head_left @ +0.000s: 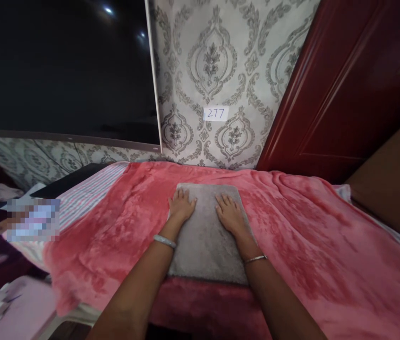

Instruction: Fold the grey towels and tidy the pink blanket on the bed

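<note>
A grey plush mat (205, 236), roughly rectangular with rounded corners, lies flat on a pink-red fleece blanket (132, 212). My left hand (182, 206) rests palm down on the mat's far left part, fingers spread toward the wall. On the far right part lies my right hand (230, 212), also flat with its fingers apart. Neither hand grasps anything. A pale bangle (165, 241) circles my left wrist, and a thin metal bracelet (255, 259) is on my right one.
Behind the blanket rises a patterned wall (210, 61) bearing a paper label (216, 113) marked 277. A large dark television (65, 71) hangs at left; a dark red door (334, 85) stands at right. Striped cloth (93, 193) shows at the blanket's left.
</note>
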`<state>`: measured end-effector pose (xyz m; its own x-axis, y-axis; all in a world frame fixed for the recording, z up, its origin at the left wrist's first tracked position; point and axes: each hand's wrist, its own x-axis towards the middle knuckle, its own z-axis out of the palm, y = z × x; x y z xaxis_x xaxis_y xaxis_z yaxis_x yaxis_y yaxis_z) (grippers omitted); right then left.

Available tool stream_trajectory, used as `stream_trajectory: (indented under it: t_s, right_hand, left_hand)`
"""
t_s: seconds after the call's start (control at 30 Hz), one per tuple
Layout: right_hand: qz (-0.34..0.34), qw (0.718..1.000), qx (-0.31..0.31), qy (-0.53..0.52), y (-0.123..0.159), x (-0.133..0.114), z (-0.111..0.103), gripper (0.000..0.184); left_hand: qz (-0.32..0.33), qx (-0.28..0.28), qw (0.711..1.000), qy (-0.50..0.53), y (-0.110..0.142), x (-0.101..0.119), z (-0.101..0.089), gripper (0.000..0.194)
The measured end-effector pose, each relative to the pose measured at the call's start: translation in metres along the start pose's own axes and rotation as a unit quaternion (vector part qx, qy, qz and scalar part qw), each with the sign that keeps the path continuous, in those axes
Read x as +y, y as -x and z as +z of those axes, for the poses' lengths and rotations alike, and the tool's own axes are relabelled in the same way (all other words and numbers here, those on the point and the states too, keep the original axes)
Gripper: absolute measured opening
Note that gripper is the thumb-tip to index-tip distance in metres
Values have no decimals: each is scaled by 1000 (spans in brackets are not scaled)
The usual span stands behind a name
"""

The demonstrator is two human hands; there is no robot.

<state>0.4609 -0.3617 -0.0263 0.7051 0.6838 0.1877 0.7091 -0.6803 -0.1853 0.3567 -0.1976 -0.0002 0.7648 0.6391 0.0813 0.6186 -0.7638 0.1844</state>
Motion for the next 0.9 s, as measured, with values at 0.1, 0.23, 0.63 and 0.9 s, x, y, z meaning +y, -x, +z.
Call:
stream_trajectory:
  t_s: [0.1,0.23,0.63,0.9]
  right_hand:
    - [-1,1000,-7,-3,2,-1,-2,55]
    - [18,999,-35,-5,-4,-7,-12,55]
    - [11,999,-42,-17,-53,-16,-10,54]
    - [20,997,-66,-27,-59,-3,-4,55]
  left_hand:
    - [-2,4,1000,10,1,-5,0,68]
    - [30,22,999,3,-5,-3,-7,62]
    - [156,9,988,10,-36,28,13,56]
    - [118,-5,993,14,-46,21,13,58]
